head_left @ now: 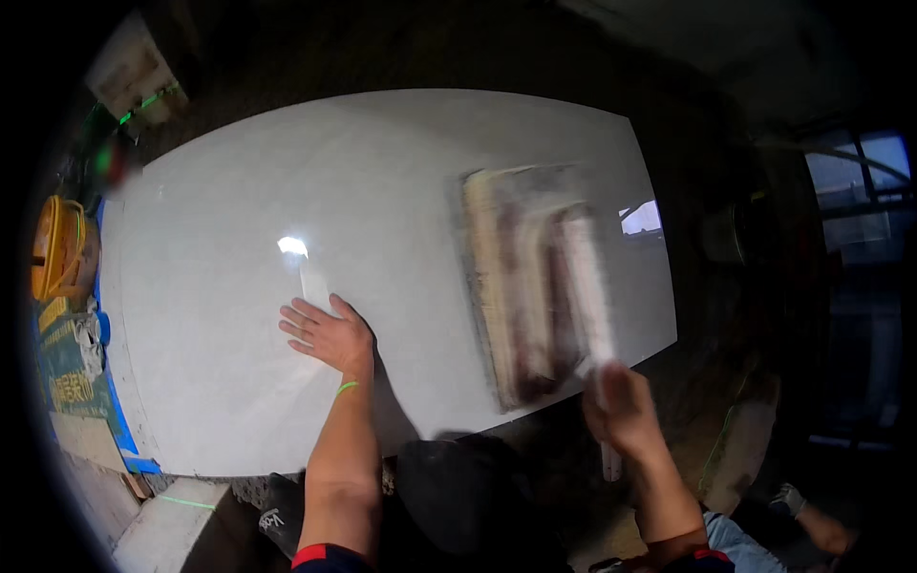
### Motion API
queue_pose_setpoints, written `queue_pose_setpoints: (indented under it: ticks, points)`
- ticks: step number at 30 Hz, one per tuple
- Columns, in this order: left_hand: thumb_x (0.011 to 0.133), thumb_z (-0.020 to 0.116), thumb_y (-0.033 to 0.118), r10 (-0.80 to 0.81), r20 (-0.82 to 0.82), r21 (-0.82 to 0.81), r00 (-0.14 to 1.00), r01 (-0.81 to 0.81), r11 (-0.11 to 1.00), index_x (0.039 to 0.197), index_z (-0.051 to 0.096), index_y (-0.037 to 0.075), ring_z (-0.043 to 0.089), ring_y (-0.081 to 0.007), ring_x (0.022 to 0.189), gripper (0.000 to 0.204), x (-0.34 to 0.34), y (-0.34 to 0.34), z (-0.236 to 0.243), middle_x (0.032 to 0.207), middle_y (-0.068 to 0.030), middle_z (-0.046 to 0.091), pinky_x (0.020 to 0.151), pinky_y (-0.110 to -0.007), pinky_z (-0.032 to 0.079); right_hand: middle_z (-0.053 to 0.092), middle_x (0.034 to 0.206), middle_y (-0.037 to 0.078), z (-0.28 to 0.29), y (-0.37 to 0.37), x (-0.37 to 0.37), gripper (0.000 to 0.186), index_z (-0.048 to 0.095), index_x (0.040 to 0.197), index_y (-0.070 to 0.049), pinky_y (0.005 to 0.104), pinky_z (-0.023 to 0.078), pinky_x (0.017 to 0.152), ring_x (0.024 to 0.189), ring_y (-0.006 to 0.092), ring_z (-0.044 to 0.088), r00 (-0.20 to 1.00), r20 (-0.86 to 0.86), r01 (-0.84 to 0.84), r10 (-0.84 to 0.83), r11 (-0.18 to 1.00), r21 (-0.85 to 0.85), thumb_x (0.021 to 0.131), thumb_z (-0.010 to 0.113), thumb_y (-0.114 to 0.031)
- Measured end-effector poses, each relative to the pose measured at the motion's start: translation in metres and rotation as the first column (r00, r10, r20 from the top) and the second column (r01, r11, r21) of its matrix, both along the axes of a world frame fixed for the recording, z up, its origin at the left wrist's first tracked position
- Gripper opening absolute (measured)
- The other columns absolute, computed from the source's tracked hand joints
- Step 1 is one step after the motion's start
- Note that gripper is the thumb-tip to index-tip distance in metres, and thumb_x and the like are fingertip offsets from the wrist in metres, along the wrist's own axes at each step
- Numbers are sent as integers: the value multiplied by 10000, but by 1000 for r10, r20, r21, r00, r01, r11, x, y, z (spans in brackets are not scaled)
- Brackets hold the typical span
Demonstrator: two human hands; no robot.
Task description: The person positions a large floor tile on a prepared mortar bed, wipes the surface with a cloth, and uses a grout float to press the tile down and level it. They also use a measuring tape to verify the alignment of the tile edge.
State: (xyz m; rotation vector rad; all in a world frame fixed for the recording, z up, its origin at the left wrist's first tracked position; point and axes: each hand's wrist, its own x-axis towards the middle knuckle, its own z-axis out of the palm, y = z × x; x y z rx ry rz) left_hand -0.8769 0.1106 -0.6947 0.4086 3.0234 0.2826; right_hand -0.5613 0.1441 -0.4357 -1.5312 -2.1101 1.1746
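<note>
Location: the board (523, 286) lies over the right part of the glossy slab (210, 353), its near end close to the slab's near edge. Contact between board and slab cannot be confirmed (the board is heavily blurred).

Left hand (331, 336): over the slab, left of the board. The grip is spread, fingers apart and directed toward the slab's left side, holding nothing; the palm appears to rest on the slab.

Right hand (623, 409): at the slab's near edge, beside the board's near end. The grip is closed around the pale handle (589, 277); individual fingers are too blurred to separate.

Handling: wrap the right grip fully around the handle and align the wrist with it. Apply even pressure, so that neither long side of the board digs into the slab. Brace lightly with the left palm, clear of the board. Guard against tipping at the slab's near edge.

Orientation: the board's long axis runs from the slab's far side toward its near edge, the near end set slightly farther right. The handle lies roughly parallel, along the board's right side. Which end is the front cannot be told.
</note>
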Motion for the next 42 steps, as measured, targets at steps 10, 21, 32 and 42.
queue_pose_setpoints:
  ticks: [10, 21, 32, 42]
  points:
    - [1014, 335, 511, -66, -41, -69, 997, 63, 996, 1556, 178, 22, 55, -383, 1511, 746, 16, -8, 7, 1632, -197, 113, 1210, -531, 57, 538, 596, 78, -131, -41, 30, 554, 569, 795, -86, 430, 428, 469, 478, 198, 493, 877, 430, 345, -216, 905, -248, 999, 421, -580]
    - [1003, 299, 612, -16, -175, -122, 984, -5, 992, 1556, 233, 89, 164, -360, 1498, 764, -12, -42, -59, 1625, -163, 188, 1183, -549, 160, 561, 700, 161, -94, -62, 108, 499, 581, 828, -23, 392, 433, 573, 636, 291, 571, 789, 110, 599, -604, 797, 75, 1033, 397, -439]
    - [997, 228, 649, -31, -147, -382, 989, -28, 924, 1561, 219, 104, 186, -363, 1486, 784, -15, -64, -45, 1625, -135, 196, 1166, -550, 183, 415, 619, -37, 11, 23, 157, 487, 500, 764, -86, 272, 329, 455, 524, 64, 404, 840, -325, 457, -435, 890, -11, 1029, 447, -491]
    - [998, 280, 592, -410, -273, -648, 870, 148, 747, 1492, 325, 19, 339, -427, 1377, 758, 6, -38, -44, 1509, -248, 338, 1098, -570, 306, 587, 658, 104, -137, 134, 188, 688, 636, 838, 6, 379, 456, 517, 527, 209, 555, 779, 226, 610, -585, 624, -489, 997, 399, -620]
